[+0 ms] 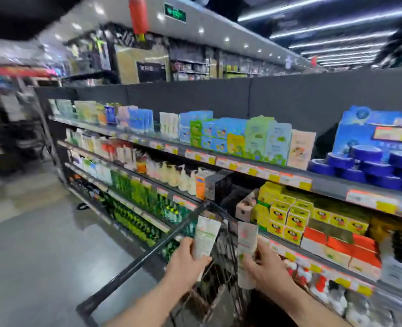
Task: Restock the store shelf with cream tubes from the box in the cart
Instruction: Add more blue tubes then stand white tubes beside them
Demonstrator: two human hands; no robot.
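Note:
My left hand (pixel 186 263) grips a white cream tube (pixel 206 237) with green and pink print, held upright above the cart. My right hand (pixel 266 267) grips a second white cream tube (pixel 246 244), also upright, close to the shelf front. Both hands hover over the black wire cart (pixel 209 291), whose rim bar (pixel 148 253) runs diagonally to the lower left. The box inside the cart is not visible. The store shelf (pixel 325 185) stretches along the right, packed with boxed and bottled products. The whole view is motion-blurred.
Yellow boxes (pixel 287 213) and orange-white boxes (pixel 337 246) fill the middle shelf beside my right hand. Blue tins (pixel 365 166) sit on the top shelf at right. Green bottles (pixel 143 197) line the lower shelves. Grey aisle floor (pixel 42 244) lies to the left.

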